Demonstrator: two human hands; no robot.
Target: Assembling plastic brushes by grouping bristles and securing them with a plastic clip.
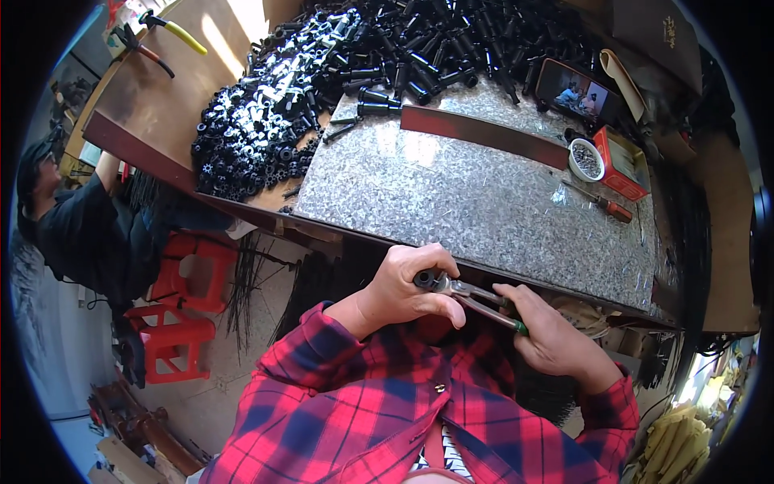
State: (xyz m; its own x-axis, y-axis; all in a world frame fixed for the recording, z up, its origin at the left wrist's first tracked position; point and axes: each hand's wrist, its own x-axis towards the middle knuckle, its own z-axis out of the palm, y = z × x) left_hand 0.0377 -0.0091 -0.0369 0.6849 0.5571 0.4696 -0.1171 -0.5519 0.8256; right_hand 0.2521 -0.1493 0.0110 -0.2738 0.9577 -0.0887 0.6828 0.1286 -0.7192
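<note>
My left hand (415,282) is closed around a small black tubular part (425,279), its round end facing up between thumb and fingers. A pair of pliers (482,302) with green on one handle has its jaws at that part. My right hand (544,331) is wrapped round the handles of the pliers. Both hands are in front of the near edge of the speckled stone slab (484,210), close to my chest. My left fingers hide much of the black part, so its full shape cannot be told.
Heaped black tubular parts (435,48) and small black pieces (258,137) cover the table's back and left. A dark red strip (484,135), screwdriver (601,202), white cup of tiny metal pieces (586,160), red box (621,165) and phone (576,90) lie around the slab. Another person (72,210) is at the left.
</note>
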